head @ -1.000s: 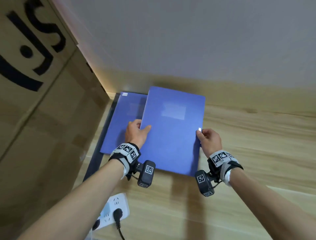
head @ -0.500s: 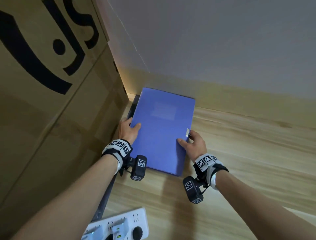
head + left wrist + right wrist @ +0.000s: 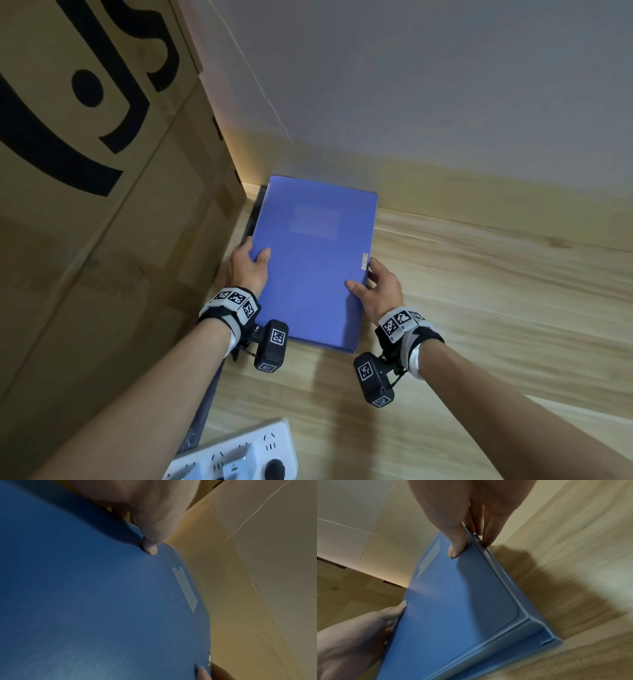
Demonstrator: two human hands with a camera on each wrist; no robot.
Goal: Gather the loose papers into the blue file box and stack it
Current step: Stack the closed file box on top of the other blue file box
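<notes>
A closed blue file box [image 3: 311, 260] lies flat in the corner beside the cardboard carton, covering another blue box whose near edge barely shows beneath. My left hand [image 3: 247, 265] grips its left edge, thumb on the lid. My right hand [image 3: 375, 287] grips the right edge by the small clasp [image 3: 364, 261], thumb on top and fingers down the side. The left wrist view shows the blue lid [image 3: 96, 601] with my left thumb [image 3: 150, 547] on it. In the right wrist view the box [image 3: 457, 601] is held between both hands. No loose papers are visible.
A tall cardboard carton [image 3: 96, 205] with black lettering stands close on the left. A pale wall [image 3: 411, 85] rises behind the box. A white power strip [image 3: 236, 455] lies on the wooden floor [image 3: 496, 308] near my left forearm.
Both hands carried the blue box leftward from beside the other blue box onto it, close to the carton. The lower box is now almost fully hidden.
</notes>
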